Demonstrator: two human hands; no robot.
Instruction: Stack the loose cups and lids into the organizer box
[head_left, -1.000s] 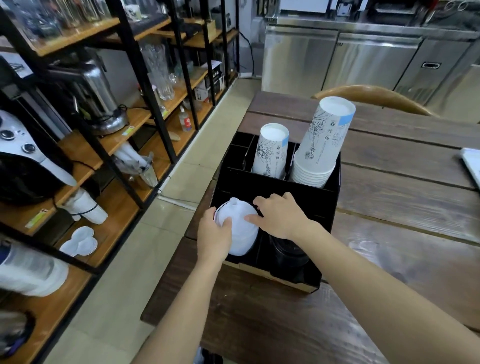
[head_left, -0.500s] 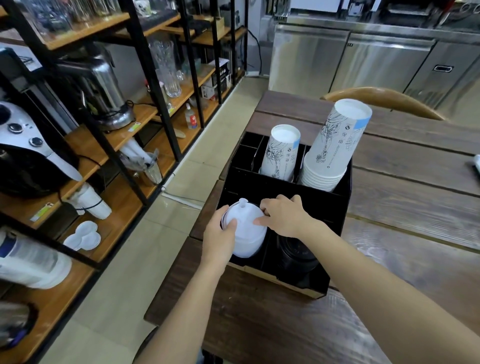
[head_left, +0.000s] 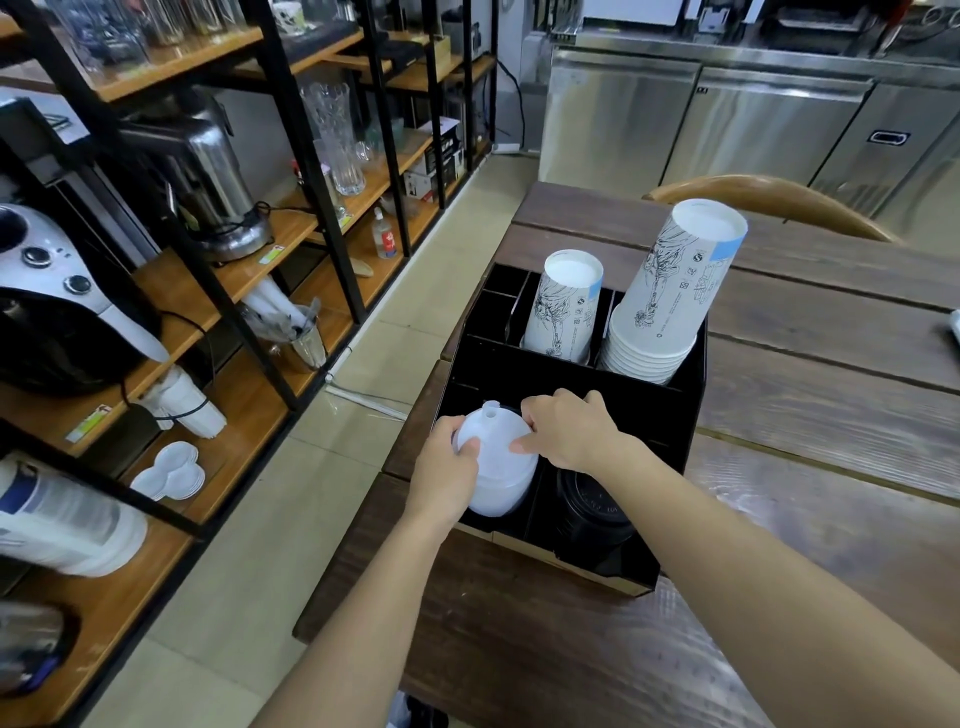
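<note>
Both hands grip a stack of translucent white domed plastic lids sitting in the near-left compartment of the black cardboard organizer box on the dark wooden table. The left hand curls around its 9 o'clock side; the right hand clasps its 2 o'clock side. Printed white paper cups stand inverted at 12 o'clock.

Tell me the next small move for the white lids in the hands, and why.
Probably press the white lid stack straight down into the front-left compartment of the organizer box. Both the left hand and the right hand grip it, its base already sits in that slot, and the black lids fill the neighbouring one.
</note>
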